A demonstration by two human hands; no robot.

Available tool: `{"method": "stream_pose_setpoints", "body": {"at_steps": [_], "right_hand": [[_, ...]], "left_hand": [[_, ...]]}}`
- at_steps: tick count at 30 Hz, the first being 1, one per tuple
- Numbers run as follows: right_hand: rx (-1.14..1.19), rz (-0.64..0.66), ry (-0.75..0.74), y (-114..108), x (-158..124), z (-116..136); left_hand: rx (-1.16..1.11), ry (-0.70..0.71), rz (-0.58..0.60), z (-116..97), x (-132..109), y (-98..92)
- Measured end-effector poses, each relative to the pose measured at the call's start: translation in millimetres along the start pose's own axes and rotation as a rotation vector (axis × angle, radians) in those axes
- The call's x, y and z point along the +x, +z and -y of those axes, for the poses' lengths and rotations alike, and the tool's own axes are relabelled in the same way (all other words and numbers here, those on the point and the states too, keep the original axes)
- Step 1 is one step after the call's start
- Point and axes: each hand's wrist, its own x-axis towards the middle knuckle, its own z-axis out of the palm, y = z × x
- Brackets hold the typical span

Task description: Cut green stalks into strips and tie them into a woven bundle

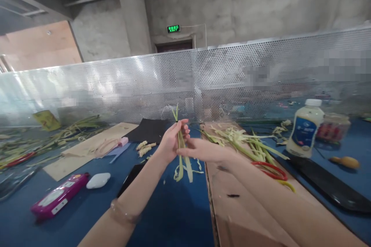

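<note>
A small bundle of pale green leaf strips [188, 168] hangs upright above the blue table, in the middle of the view. Its thin tips cross at the top, while its loose lower ends spread and curl. Near the upper part, my left hand [171, 139] pinches the bundle between thumb and fingers. My right hand [199, 149] closes on it lower down, from the right; some of its fingers are hidden behind the strips. A bracelet [124, 212] is on my left wrist.
Cut leaves [237, 139] and a red ring [271, 171] lie on a brown board [232, 216]. Right of it are a bottle [305, 129] and a black case [333, 185]. At left are a purple device [59, 197] and a white case [98, 180]. A perforated metal panel [145, 73] stands behind.
</note>
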Motion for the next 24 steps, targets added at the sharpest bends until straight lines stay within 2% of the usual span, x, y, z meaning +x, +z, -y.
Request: {"method": "stream_pose_setpoints", "body": {"at_steps": [3,6,9,12,15,18,21,24], "right_hand": [[0.281,0.05,0.064,34,-3,-11],[0.48,-0.019,0.171,50,-11,-21],[0.597,-0.093,0.268,47,-22,-30],[0.658,-0.147,0.349,35,-35,-38],[0.679,-0.121,0.408,29,-48,-44],[0.684,-0.006,0.435,27,-58,-46],[0.696,0.114,0.444,25,-64,-47],[0.711,0.173,0.429,21,-67,-52]], "left_hand": [[0.092,0.052,-0.028,2,0,-0.4],[0.247,0.088,-0.033,8,2,-5.3],[0.462,0.132,-0.075,17,4,-13.3],[0.71,0.261,-0.107,24,-1,-17.8],[0.959,0.389,0.071,28,-14,-15.5],[1.155,0.438,0.274,33,-23,-13.0],[1.294,0.432,0.343,39,-23,-18.5],[1.387,0.391,0.369,42,-21,-29.3]]}}
